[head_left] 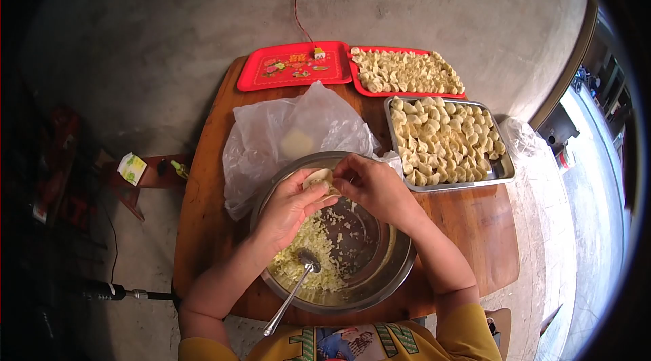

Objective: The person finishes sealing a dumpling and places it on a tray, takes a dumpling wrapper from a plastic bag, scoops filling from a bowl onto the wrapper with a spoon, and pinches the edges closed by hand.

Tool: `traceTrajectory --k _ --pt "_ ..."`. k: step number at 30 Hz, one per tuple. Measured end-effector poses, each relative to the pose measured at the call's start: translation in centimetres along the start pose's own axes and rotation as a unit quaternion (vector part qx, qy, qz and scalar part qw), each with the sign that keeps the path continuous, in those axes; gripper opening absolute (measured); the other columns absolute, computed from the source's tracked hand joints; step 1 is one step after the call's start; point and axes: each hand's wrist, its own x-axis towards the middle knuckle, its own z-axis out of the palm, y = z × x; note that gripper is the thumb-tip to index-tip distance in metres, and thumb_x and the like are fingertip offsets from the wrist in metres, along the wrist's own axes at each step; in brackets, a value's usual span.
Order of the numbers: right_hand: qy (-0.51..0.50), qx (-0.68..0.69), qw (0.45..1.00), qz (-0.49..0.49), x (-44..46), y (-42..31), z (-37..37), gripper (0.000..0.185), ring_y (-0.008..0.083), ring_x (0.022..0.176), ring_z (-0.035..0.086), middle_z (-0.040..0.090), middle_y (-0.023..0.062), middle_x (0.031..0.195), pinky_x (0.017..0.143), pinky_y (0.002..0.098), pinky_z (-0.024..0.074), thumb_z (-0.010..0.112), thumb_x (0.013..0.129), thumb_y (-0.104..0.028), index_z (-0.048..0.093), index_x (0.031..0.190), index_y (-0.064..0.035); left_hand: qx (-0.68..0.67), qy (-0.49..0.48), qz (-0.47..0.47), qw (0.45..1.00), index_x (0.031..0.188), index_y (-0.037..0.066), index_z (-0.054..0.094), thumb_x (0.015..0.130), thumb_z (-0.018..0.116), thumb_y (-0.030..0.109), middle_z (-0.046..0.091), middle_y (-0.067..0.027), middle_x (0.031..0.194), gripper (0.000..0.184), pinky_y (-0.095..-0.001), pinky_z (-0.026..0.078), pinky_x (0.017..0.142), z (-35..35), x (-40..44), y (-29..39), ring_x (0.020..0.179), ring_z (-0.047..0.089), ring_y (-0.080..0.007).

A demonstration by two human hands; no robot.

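Got a round, off-white dough wrapper [316, 177] gripped in the bare left hand [290, 208], between thumb and fingers, up above a big, round stainless-steel bowl [401, 263], a touch left of its 12 o'clock. Also got the bare right hand [371, 188] up at the wrapper's 3 o'clock edge with fingertips bunched; can't really tell if pinching the dough or just touching it.

Using that bowl as the clock dial: can see chopped, yellow-green-and-white filling [329, 274] spread from about 6 round to 10, plus a shiny metal spoon [290, 300] resting in it, handle out past the rim at 7.

Out at 11, got a crumpled, see-through plastic bag [254, 137]. Past that, between 11 and 12, can spot a red floral-print tray [256, 81] with a small white-and-yellow socket [319, 54] on it. At 1, another red tray [373, 93], packed with pale, pleated dumplings [407, 71]. At 2, closer in, a rectangular stainless-steel tray [503, 171] loaded with dumplings too. All parked on a brown wooden tabletop [485, 232].
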Motion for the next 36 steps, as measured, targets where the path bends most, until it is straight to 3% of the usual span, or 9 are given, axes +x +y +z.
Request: traceTrajectory --k 26,28,36 --pt "0.013 -0.090 0.989 -0.113 0.1 -0.3 0.5 0.015 0.0337 0.078 0.065 0.061 0.0115 0.087 0.069 0.0416 0.0524 0.067 0.082 -0.012 0.059 0.092 -0.0060 0.005 0.026 -0.006 1.000 0.117 -0.001 0.054 0.097 0.052 0.007 0.060 -0.0093 0.113 0.022 -0.0325 0.051 0.095 -0.7 0.3 0.0 0.103 0.061 -0.0168" --pt "0.012 -0.106 0.982 -0.154 0.1 -0.4 0.5 0.015 0.0272 0.076 0.065 0.061 0.0093 0.089 0.068 0.0359 0.0527 0.069 0.080 -0.004 0.060 0.091 -0.0043 0.012 0.027 -0.004 1.000 0.116 -0.001 0.054 0.097 0.052 0.007 0.060 -0.0095 0.113 0.021 -0.0329 0.050 0.096 -0.8 0.3 0.0 0.103 0.061 -0.0171" --pt "-0.003 -0.120 0.974 -0.191 0.1 -1.0 0.3 0.014 0.0275 0.078 0.065 0.060 0.0095 0.089 0.067 0.0360 0.0529 0.069 0.079 -0.003 0.061 0.090 -0.0049 0.005 0.003 -0.009 1.000 0.115 0.000 0.055 0.097 0.050 0.008 0.060 -0.0087 0.111 0.020 -0.0346 0.052 0.094 -1.1 0.2 -0.2 0.104 0.061 -0.0175"
